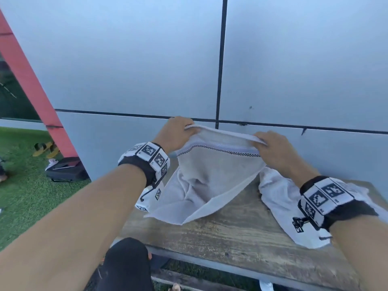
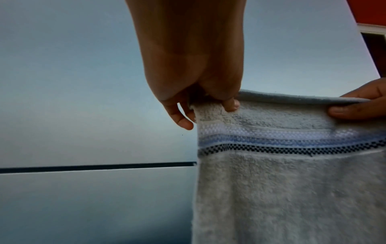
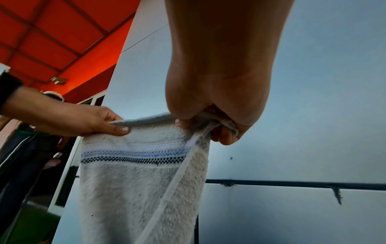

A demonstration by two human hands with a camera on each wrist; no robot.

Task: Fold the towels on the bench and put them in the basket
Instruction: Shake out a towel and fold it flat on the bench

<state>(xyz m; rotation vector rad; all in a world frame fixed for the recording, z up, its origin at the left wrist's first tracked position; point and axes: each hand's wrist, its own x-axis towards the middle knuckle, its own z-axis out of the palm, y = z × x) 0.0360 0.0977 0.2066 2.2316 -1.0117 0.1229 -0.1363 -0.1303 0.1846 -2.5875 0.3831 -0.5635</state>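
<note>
Left hand pinches the top-left corner of a white bath towel, thumb on the near face, fingers curled behind the hem. Right hand grips the top-right corner the same way, w/ that corner bunched inside the curled fingers. Hands are apart, w/ the top hem stretched between them, running left-right and sagging a bit in the middle.

Towel hangs down from the hem, so its long axis runs top to bottom; the lower end trails onto the wooden bench and lies skewed toward the near-left. A woven band (white, light blue, dark check) crosses just below the hem, parallel to it.

Second white towel lies crumpled on the bench to the right, partly under the right wrist.

Left wrist view shows the left hand w/ one fingertip over the hem and the pinky loose, off the cloth; head view doesn't resolve that. Right wrist view shows the right hand w/ the side hem folded diagonally inward below it, also the orange roof overhead.

Behind: grey panelled wall. On the grass at left, yellow sandals and a black bag.
</note>
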